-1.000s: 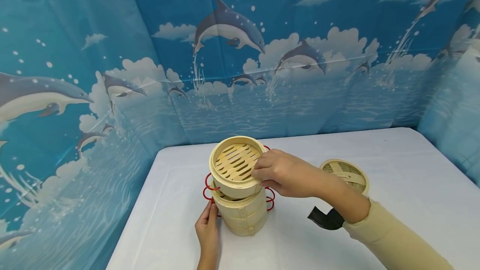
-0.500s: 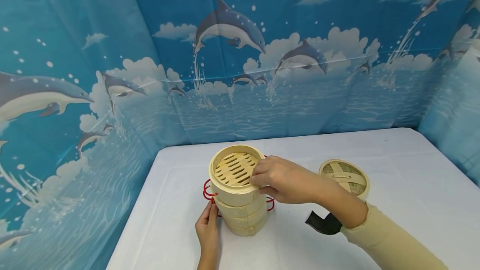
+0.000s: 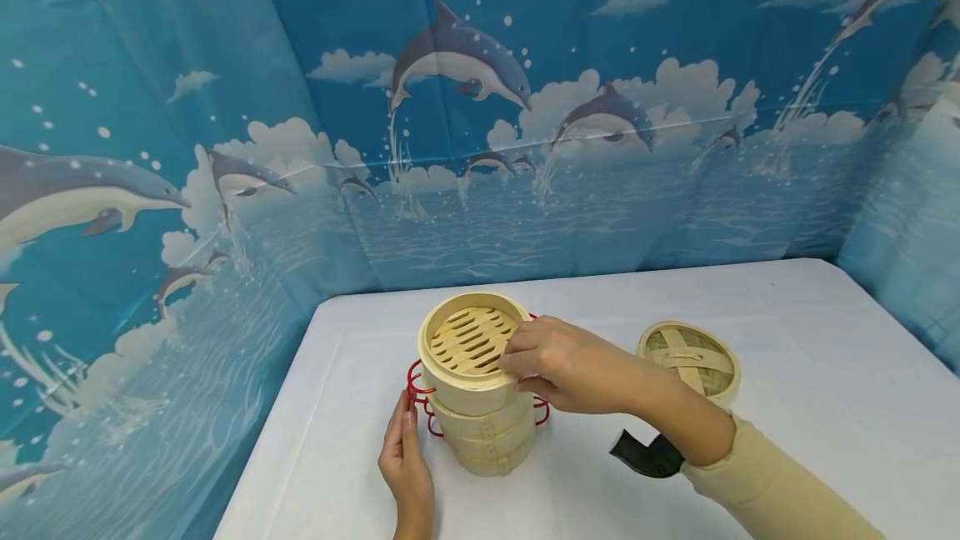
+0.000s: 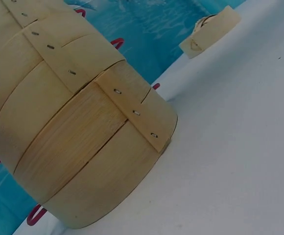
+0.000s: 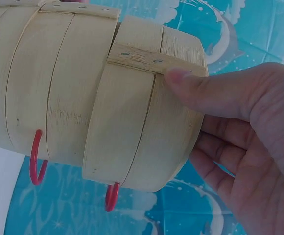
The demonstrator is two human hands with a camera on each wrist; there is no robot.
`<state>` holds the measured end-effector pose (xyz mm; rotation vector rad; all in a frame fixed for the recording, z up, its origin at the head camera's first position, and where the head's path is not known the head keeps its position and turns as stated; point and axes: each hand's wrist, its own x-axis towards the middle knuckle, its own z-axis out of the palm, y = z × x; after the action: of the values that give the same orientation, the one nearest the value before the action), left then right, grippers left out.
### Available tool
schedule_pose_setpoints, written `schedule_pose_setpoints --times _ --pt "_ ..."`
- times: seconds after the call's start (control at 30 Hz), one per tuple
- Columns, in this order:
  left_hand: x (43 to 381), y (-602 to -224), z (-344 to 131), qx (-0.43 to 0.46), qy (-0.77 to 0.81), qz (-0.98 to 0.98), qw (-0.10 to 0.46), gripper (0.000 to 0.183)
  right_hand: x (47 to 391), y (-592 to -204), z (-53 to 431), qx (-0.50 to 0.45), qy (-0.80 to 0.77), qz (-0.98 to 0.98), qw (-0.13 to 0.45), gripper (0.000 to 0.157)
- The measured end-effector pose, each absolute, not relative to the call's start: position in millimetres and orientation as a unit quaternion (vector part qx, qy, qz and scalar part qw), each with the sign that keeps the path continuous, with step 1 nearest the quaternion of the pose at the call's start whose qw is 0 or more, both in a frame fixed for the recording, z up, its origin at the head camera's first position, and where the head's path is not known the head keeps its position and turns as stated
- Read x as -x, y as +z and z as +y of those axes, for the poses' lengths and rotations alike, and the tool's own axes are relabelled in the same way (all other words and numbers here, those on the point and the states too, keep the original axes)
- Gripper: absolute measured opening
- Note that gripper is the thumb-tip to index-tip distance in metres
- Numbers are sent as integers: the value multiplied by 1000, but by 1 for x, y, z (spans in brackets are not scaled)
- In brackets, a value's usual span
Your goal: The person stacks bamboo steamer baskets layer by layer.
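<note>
A round bamboo steamer basket (image 3: 471,394) with a slatted floor tops a stack of matching steamer tiers (image 3: 491,444). My right hand (image 3: 558,361) pinches its right rim, fingers over the inside. In the right wrist view, the thumb (image 5: 181,81) presses the outer wall beside a stapled strip. Slightly askew, the top basket (image 5: 147,112) meets the tier below. My left hand (image 3: 407,461) is at the stack's left side, fingers straight, tips by the red loop handles (image 3: 415,380); whether they touch is unclear. The left wrist view shows the stack wall (image 4: 78,137) but no fingers.
A woven bamboo lid (image 3: 693,352) with a strap handle lies to the right, partly behind my right forearm. A black curved strip (image 3: 645,454) shows below that forearm. The white table (image 3: 315,440) backs onto a blue dolphin-print curtain (image 3: 480,215).
My right hand has lowered the top basket onto the stack, closing the tilted gap. My left hand has since shifted slightly left, away from the lower tiers.
</note>
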<state>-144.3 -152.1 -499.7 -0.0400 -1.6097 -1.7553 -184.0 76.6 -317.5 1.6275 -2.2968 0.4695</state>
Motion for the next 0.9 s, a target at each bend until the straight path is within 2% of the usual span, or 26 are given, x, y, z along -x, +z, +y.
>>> schedule_pose_setpoints --times 0.47,0.9 --pt "140 -490 -145 48 -668 -629 395 37 184 -320 76 -562 167 -798 138 16" --pt "145 -487 -147 29 -673 -626 393 33 185 -320 77 -565 174 -794 141 17"
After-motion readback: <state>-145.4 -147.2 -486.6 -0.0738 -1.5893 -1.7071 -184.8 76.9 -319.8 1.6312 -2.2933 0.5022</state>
